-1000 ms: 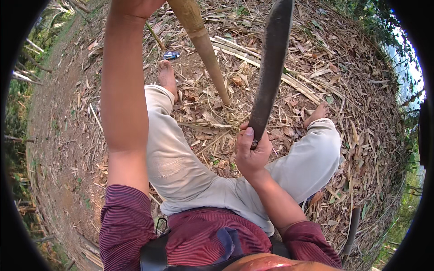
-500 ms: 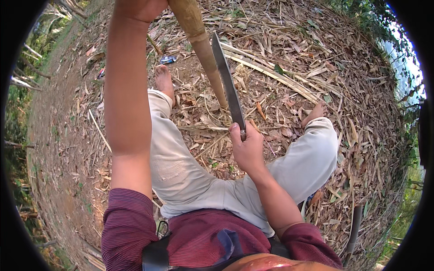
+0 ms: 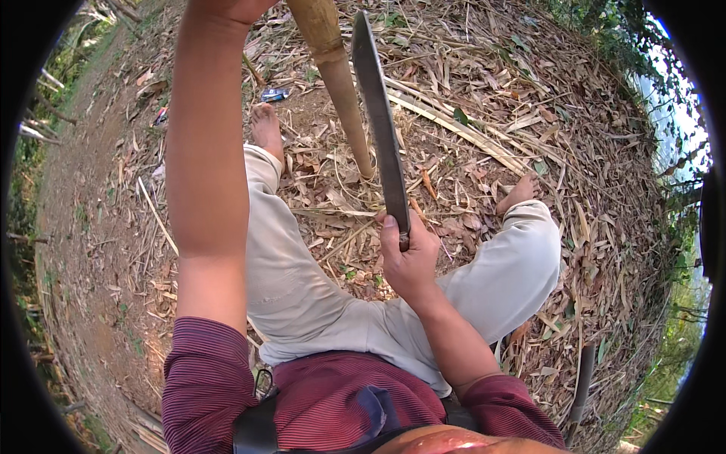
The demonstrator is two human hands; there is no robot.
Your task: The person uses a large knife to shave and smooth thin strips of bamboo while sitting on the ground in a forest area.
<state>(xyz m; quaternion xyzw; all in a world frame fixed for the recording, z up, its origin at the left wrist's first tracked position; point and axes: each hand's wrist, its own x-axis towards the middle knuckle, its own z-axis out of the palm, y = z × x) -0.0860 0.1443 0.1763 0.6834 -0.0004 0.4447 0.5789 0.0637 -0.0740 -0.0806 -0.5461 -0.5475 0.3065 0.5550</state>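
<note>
A bamboo pole (image 3: 340,83) stands leaning, its narrow lower end on the litter-strewn ground between my feet. Beside its upper part is my left hand (image 3: 231,7), with the arm stretched far forward; the top edge of the view cuts off the fingers, so their grip is hidden. My right hand (image 3: 412,261) is closed round the handle of a machete (image 3: 378,113), thumb along the base of the blade. The dark blade points away from me and up, just right of the pole; whether it touches the pole I cannot tell.
Dry leaves and long split bamboo strips (image 3: 461,132) cover the ground at the far right. My bare left foot (image 3: 266,130) and right foot (image 3: 518,193) flank the pole. A small blue packet (image 3: 274,94) lies ahead. A dark stick (image 3: 582,382) is at lower right.
The machete has swung up and forward, its tip now higher beside the pole. The pole and both feet appear shifted slightly left and up in the view.
</note>
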